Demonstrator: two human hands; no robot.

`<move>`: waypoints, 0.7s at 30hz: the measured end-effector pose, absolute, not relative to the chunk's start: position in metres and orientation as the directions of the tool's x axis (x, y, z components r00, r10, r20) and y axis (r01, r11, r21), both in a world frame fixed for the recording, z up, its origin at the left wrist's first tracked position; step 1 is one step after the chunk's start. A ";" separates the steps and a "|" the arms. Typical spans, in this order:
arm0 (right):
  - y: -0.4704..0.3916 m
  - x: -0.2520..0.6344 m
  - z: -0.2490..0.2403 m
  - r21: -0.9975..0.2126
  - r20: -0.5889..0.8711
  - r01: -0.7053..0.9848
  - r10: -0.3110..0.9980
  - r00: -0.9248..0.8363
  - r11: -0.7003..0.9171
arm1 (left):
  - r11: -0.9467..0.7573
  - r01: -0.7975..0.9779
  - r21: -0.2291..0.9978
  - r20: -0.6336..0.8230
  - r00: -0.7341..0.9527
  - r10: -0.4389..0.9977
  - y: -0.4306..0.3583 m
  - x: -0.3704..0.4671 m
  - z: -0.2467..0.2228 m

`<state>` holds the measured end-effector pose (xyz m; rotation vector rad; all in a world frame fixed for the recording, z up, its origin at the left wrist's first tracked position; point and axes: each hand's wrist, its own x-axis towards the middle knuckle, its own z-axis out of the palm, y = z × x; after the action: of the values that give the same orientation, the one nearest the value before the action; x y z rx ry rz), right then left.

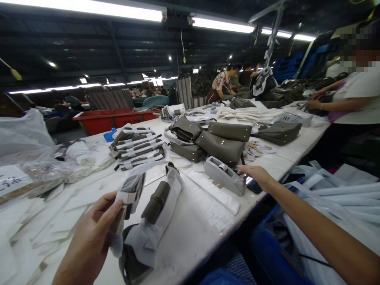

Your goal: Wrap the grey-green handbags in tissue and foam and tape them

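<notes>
My left hand (95,225) is closed around one end of a dark olive bag strap (130,194), folded up and wrapped in white tissue with a pale band across it. The rest of the strap, also partly in tissue, loops over the table, with a dark rolled section (156,202) showing. At the cutter end of a grey tape dispenser (224,174) is my right hand (257,176), its fingers drawn together. Whatever lies between those fingertips is too small to make out. A dark phone-like object (253,185) sits beneath that hand at the table edge.
Wrapped straps (138,146) are stacked behind my left hand. Olive handbags (222,144) lie beyond the dispenser. White paper sheets (38,233) cover the left side; a red bin (113,118) stands behind the table. Co-workers stand at right (356,91) and at the back (221,85).
</notes>
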<state>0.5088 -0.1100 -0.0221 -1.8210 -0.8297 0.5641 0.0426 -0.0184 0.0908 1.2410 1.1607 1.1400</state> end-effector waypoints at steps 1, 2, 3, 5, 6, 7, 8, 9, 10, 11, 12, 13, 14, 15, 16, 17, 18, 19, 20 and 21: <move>-0.116 0.509 -0.019 -0.937 -0.003 0.260 0.749 0.662 -0.234 | 0.011 0.002 1.000 -0.012 0.080 0.997 -0.018 0.042 0.091; -0.123 0.508 -0.016 -0.946 -0.001 0.240 0.742 0.670 -0.218 | 0.013 -0.002 1.000 -0.013 0.083 0.996 -0.018 0.042 0.091; -0.131 0.508 -0.013 -0.953 -0.001 0.223 0.735 0.678 -0.206 | 0.017 -0.002 1.000 -0.017 0.085 0.996 -0.018 0.041 0.091; -0.145 0.506 -0.011 -0.966 -0.034 0.167 0.736 0.676 -0.198 | 0.025 -0.002 1.000 -0.025 0.087 0.996 -0.017 0.042 0.091; -0.152 0.505 -0.013 -0.971 -0.066 0.126 0.736 0.673 -0.203 | 0.027 0.000 1.000 -0.027 0.085 0.996 -0.017 0.042 0.091; -0.157 0.504 -0.016 -0.974 -0.103 0.082 0.734 0.672 -0.212 | 0.027 0.002 1.000 -0.027 0.083 0.996 -0.017 0.042 0.091; -0.160 0.503 -0.021 -0.974 -0.139 0.040 0.727 0.673 -0.224 | 0.025 0.006 1.000 -0.026 0.079 0.997 -0.017 0.043 0.091; -0.162 0.502 -0.029 -0.973 -0.167 0.005 0.715 0.678 -0.233 | 0.021 0.011 1.000 -0.022 0.073 0.997 -0.017 0.043 0.091; -0.163 0.501 -0.038 -0.971 -0.183 -0.015 0.699 0.691 -0.238 | 0.018 0.016 1.000 -0.019 0.067 0.998 -0.017 0.043 0.090; -0.163 0.499 -0.047 -0.970 -0.184 -0.021 0.680 0.710 -0.241 | 0.014 0.020 1.000 -0.015 0.063 0.998 -0.017 0.043 0.090; -0.163 0.498 -0.057 -0.970 -0.182 -0.021 0.663 0.726 -0.243 | 0.009 0.023 1.000 -0.011 0.061 0.998 -0.016 0.043 0.089; -0.163 0.496 -0.067 -0.970 -0.175 -0.020 0.643 0.746 -0.241 | 0.005 0.021 1.000 -0.006 0.062 0.998 -0.016 0.043 0.089; -0.163 0.494 -0.075 -0.971 -0.164 -0.014 0.621 0.767 -0.239 | 0.003 0.016 1.000 -0.004 0.064 0.998 -0.015 0.042 0.089; -0.163 0.492 -0.082 -0.972 -0.147 -0.003 0.598 0.788 -0.235 | 0.007 0.012 1.000 -0.008 0.068 0.998 -0.015 0.041 0.088; -0.164 0.489 -0.086 -0.973 -0.125 0.012 0.576 0.808 -0.229 | 0.019 0.007 1.000 -0.019 0.074 0.997 -0.013 0.041 0.088; -0.166 0.485 -0.087 -0.975 -0.099 0.032 0.559 0.823 -0.219 | 0.033 0.006 0.999 -0.034 0.080 0.996 -0.012 0.040 0.088; -0.168 0.479 -0.085 -0.977 -0.072 0.052 0.551 0.832 -0.207 | 0.043 0.008 0.999 -0.044 0.087 0.995 -0.011 0.039 0.087; -0.168 0.471 -0.080 -0.979 -0.041 0.080 0.561 0.827 -0.189 | 0.045 0.014 0.999 -0.046 0.099 0.994 -0.010 0.039 0.087; -0.168 0.460 -0.071 -0.979 -0.002 0.119 0.594 0.804 -0.165 | 0.033 0.020 0.999 -0.036 0.111 0.993 -0.010 0.039 0.087; -0.166 0.446 -0.060 -0.978 0.043 0.165 0.644 0.764 -0.130 | 0.010 0.022 1.000 -0.013 0.118 0.993 -0.010 0.040 0.087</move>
<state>0.4462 -0.1657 -0.0602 -1.6807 -0.6482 0.4653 0.0398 -0.0102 0.0867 1.2699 1.1425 1.1029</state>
